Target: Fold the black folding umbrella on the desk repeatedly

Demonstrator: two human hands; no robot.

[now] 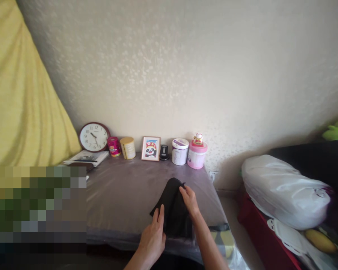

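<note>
A piece of black cloth (173, 210), folded or bunched, lies near the front edge of the table in the head view. Its exact kind does not show. My right hand (190, 200) grips the cloth's upper right edge, thumb and fingers closed on it. At the lower left side, my left hand (153, 236) rests against the cloth with its fingers stretched out and pointing away from me. The lower end of the cloth hangs between my forearms toward the table edge.
Along the wall stand a round clock (94, 137), a pink can (113, 146), a yellow tin (128, 148), a framed panda picture (151, 149), a white tub (180, 152) and a pink tub (197, 155) bearing a cat figurine. A white plastic bag (284, 191) sits right, beyond a gap.
</note>
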